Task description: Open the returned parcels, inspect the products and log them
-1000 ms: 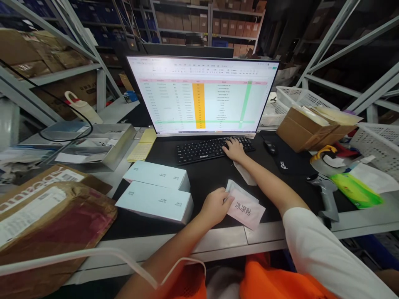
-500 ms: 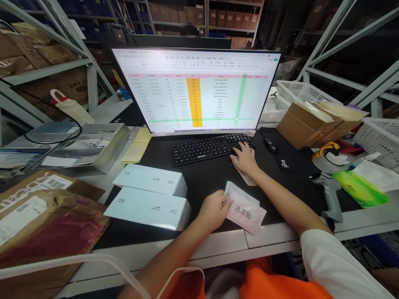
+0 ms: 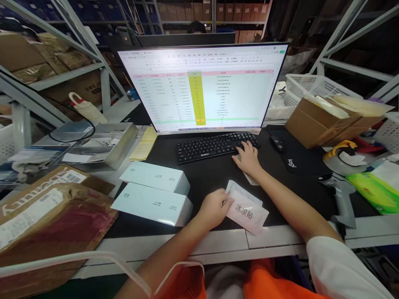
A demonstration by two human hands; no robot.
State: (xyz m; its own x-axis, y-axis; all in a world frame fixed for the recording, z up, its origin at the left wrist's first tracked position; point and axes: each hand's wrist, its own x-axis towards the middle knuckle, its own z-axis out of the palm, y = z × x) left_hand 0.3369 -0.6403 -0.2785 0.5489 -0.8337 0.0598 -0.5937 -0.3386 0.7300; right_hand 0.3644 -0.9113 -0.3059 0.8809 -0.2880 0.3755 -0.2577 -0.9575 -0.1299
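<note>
My left hand (image 3: 214, 208) is closed on two overlapping white packets near the table's front edge. The upper packet (image 3: 247, 212) bears dark printed characters, and the second packet (image 3: 241, 192) shows behind it. My right hand (image 3: 247, 158) rests with fingers spread on the right-hand keys of a black keyboard (image 3: 205, 148). Partly hidden under that palm lies a pale slip (image 3: 251, 178). Behind the keyboard stands a monitor (image 3: 168, 99) showing a spreadsheet with a yellow column. Two pale blue boxes (image 3: 146, 203) lie side by side left of my left hand.
A black mouse (image 3: 276, 144) sits on a mouse pad. Farther right are cardboard boxes (image 3: 314, 124), a tape dispenser (image 3: 344, 158), a barcode scanner (image 3: 341, 199) and a green pack (image 3: 374, 193). At left stand a wrapped parcel (image 3: 71, 224), a grey tray (image 3: 120, 149) and yellow notes (image 3: 144, 145).
On the screen, the highlighted column has turned from orange to mostly yellow and the green column at right is gone. The view has shifted slightly; both hands keep their places.
</note>
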